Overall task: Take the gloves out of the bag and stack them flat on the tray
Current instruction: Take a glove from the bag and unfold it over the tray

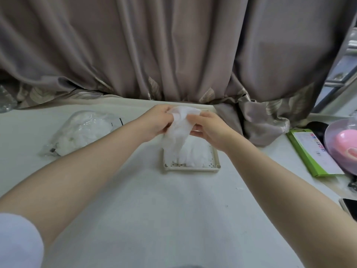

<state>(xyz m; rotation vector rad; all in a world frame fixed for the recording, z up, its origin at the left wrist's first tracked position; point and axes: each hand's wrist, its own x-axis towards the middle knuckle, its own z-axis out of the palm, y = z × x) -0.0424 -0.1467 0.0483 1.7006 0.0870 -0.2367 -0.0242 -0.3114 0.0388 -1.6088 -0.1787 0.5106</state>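
Left hand point(158, 120) and right hand point(207, 128) each pinch one glove point(176, 136) at frame centre, hanging over the tray point(191, 168), likely spreading it flat. Bag point(81, 130) lies centre-left.

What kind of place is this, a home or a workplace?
Probably a home, at a white table by a window: a long grey curtain hangs behind it, and a green box and a phone lie at the right.
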